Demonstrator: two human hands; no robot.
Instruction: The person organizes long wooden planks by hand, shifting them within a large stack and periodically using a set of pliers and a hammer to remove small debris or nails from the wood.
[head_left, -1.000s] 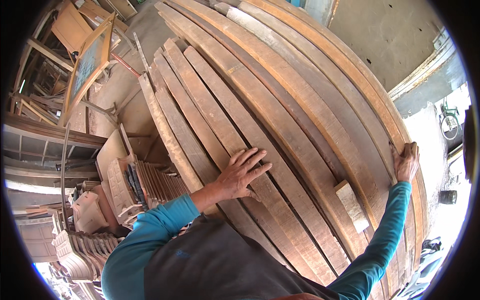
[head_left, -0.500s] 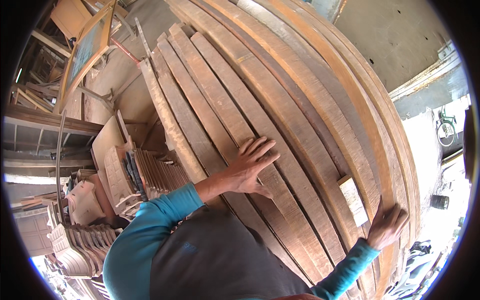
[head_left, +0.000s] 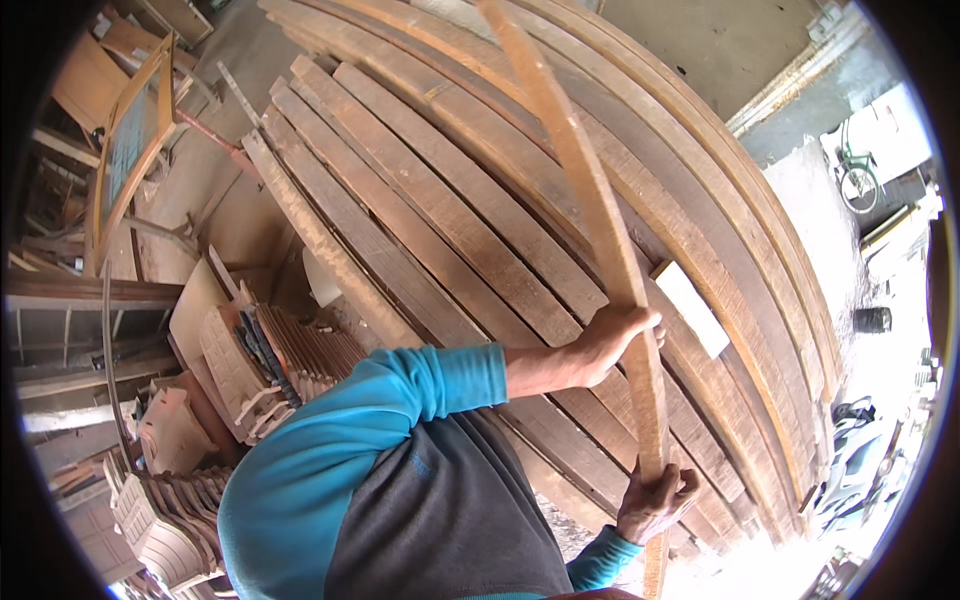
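Note:
A long narrow wooden plank (head_left: pixel 600 205) is tilted up across the pile of brown planks (head_left: pixel 440 215). Around its middle my left hand (head_left: pixel 612 343) is closed, the fingers curling over the far edge. Lower down, nearer my body, my right hand (head_left: pixel 655 503) grips the same plank, thumb and fingers on either side of it. The plank's near end runs out at the lower edge of the picture. Just right of my left hand, a short pale wood block (head_left: pixel 692 308) lies on the pile.
At left stand stacks of carved wooden pieces (head_left: pixel 165 520) and a row of thin boards (head_left: pixel 305 345). A framed glass panel (head_left: pixel 130 150) leans farther back. A green bicycle (head_left: pixel 857 175) and a dark bucket (head_left: pixel 872 320) are at far right.
My left hand has left the planks it lay on and taken hold of the long plank. The plank has come up off the right side of the pile and swung left, my right hand with it.

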